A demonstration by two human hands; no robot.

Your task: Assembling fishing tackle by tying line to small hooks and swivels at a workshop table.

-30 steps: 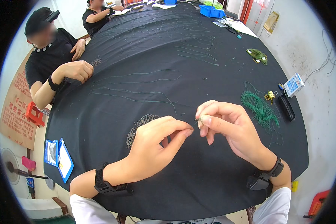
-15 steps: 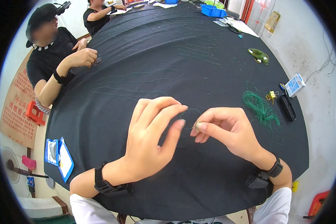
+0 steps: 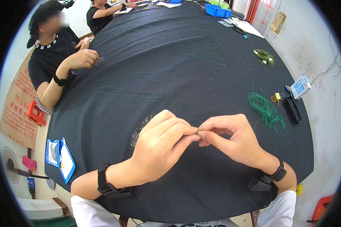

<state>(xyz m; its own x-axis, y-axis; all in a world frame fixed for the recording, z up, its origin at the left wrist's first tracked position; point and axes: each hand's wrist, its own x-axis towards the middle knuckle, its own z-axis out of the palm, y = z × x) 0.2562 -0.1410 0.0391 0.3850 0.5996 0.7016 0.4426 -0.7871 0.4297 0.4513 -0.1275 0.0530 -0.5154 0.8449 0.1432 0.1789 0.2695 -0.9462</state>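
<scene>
Fingertips to fingertips over the black-covered counter (image 3: 216, 189): the left hand (image 3: 157, 145) comes in from one side, the right hand (image 3: 235, 138) from the other. The right grip is pinched tight, thumb and forefinger clamped on a thin thread (image 3: 195, 120) that arcs up just past the tips. The left grip has thumb and forefinger close together right beside it — whether they're clamped on the thread too, I can't tell, the tips hide it.

Partly behind the left hand sits a pile of small wiry pieces (image 3: 138, 134), and beyond it long green strands (image 3: 132, 92) lie stretched out. Over on the right, a loose green bundle (image 3: 266, 111), then a yellow clip (image 3: 277, 97), a black pouch (image 3: 293, 109) and a blue-and-white box (image 3: 301, 87) near the edge. Far left, two blue-edged packets (image 3: 67, 162) lie together — and up beyond them, a co-worker's hand (image 3: 83, 58) is at another small dark pile (image 3: 99, 61).
</scene>
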